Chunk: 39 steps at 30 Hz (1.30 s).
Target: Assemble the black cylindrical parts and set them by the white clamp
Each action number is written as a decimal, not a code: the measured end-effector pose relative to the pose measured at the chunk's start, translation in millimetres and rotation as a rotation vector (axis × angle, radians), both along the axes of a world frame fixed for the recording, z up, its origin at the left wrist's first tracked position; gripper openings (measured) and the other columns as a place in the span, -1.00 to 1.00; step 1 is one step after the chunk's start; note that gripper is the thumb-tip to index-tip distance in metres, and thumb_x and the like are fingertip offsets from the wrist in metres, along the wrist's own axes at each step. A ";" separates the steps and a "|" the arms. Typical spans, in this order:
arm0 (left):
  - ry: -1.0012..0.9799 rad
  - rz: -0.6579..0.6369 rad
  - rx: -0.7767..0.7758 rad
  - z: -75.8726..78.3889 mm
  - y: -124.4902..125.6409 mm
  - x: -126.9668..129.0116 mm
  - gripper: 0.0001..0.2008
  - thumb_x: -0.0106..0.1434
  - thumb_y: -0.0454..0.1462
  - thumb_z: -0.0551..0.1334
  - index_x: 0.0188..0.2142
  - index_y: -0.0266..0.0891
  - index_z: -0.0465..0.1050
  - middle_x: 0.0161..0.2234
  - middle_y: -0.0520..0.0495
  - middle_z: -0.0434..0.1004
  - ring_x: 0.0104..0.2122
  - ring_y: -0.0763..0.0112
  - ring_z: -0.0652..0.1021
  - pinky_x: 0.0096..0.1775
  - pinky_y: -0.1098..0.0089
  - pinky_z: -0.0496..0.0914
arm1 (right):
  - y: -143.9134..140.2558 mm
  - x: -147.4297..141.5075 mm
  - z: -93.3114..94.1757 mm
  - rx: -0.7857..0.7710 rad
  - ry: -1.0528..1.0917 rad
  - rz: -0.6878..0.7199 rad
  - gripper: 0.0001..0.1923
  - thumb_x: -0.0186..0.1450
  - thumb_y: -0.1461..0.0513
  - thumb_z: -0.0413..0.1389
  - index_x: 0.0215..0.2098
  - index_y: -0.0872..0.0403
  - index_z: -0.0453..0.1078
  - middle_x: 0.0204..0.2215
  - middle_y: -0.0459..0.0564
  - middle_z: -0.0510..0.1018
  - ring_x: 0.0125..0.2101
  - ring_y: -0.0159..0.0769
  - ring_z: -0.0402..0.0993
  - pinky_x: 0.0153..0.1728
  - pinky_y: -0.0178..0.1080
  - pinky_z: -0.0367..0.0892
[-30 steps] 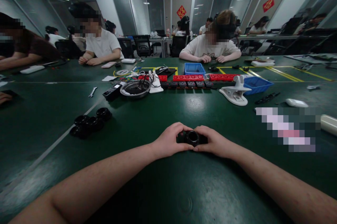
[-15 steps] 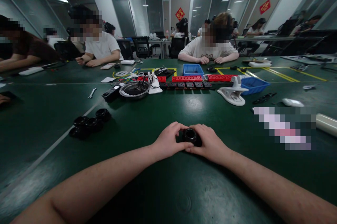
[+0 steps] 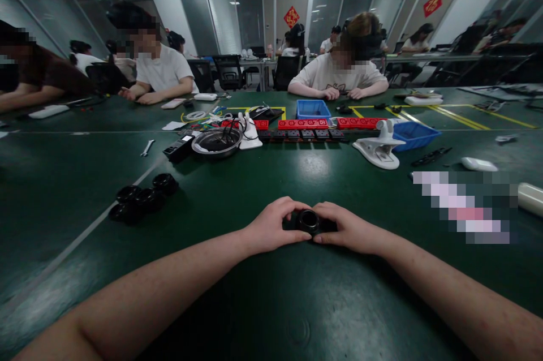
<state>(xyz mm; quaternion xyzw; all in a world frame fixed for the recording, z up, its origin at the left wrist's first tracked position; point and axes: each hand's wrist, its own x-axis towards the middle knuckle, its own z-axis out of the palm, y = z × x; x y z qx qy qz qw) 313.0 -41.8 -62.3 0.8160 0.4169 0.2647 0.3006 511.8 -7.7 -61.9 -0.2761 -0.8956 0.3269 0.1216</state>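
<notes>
A small black round part with a ring-shaped opening [image 3: 308,220] rests on the green table [image 3: 297,180] straight ahead of me. My left hand [image 3: 271,227] grips its left side with thumb and fingers. Its right side is pinched by my right hand [image 3: 348,230]. Both forearms lie on the tabletop. To the far left, a cluster of similar black round parts [image 3: 139,198] sits well apart from my hands.
Beyond my hands lie a metal bowl [image 3: 216,142], red and black power strips [image 3: 303,124], two blue bins [image 3: 313,108] and a white clamp-like holder [image 3: 379,149]. Other people sit across the table and at the left edge. A white wrench [image 3: 147,147] lies left.
My hands turned the black part a little between them; the right hand covered more of it half a second ago and now has drawn back to its right side.
</notes>
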 end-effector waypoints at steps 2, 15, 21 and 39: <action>0.001 0.002 0.003 0.0 0.2 0.2 -0.60 0.00 -0.21 0.26 -0.13 -0.16 0.29 -0.40 0.04 0.24 -0.43 0.45 0.30 -0.39 0.46 0.23 | 0.3 0.1 1.1 -0.004 0.002 0.003 -0.77 0.09 0.20 0.11 -0.28 0.11 0.30 -0.37 -0.04 0.38 -0.31 -0.29 0.26 -0.28 -0.25 0.17; 0.036 0.257 0.065 5.4 -12.2 13.5 -0.66 -0.04 -0.24 0.27 -0.22 -0.19 0.32 -0.38 0.04 0.29 -0.41 0.41 0.33 -0.39 0.44 0.23 | -29.1 -28.4 -4.7 0.388 -0.235 -0.532 -0.75 -0.04 0.14 0.14 -0.52 0.09 0.18 -0.56 -0.07 0.34 -0.51 -0.31 0.23 -0.48 -0.29 0.07; 0.020 0.080 0.043 2.5 -1.9 4.4 -0.62 -0.02 -0.18 0.27 -0.18 -0.20 0.31 -0.41 0.04 0.25 -0.44 0.44 0.30 -0.41 0.47 0.22 | -20.3 -16.1 -4.2 0.297 -0.108 -0.339 -0.53 0.00 0.02 0.13 -0.21 0.09 0.24 -0.34 0.00 0.38 -0.32 -0.21 0.26 -0.34 -0.21 0.14; -0.007 0.013 -0.017 1.6 1.1 0.1 -0.60 -0.02 -0.21 0.28 -0.16 -0.17 0.31 -0.38 0.04 0.27 -0.41 0.45 0.31 -0.36 0.46 0.24 | -1.1 -1.7 -2.3 0.042 0.018 -0.071 -0.75 0.06 0.15 0.14 -0.31 0.09 0.31 -0.39 -0.06 0.36 -0.33 -0.29 0.27 -0.33 -0.28 0.18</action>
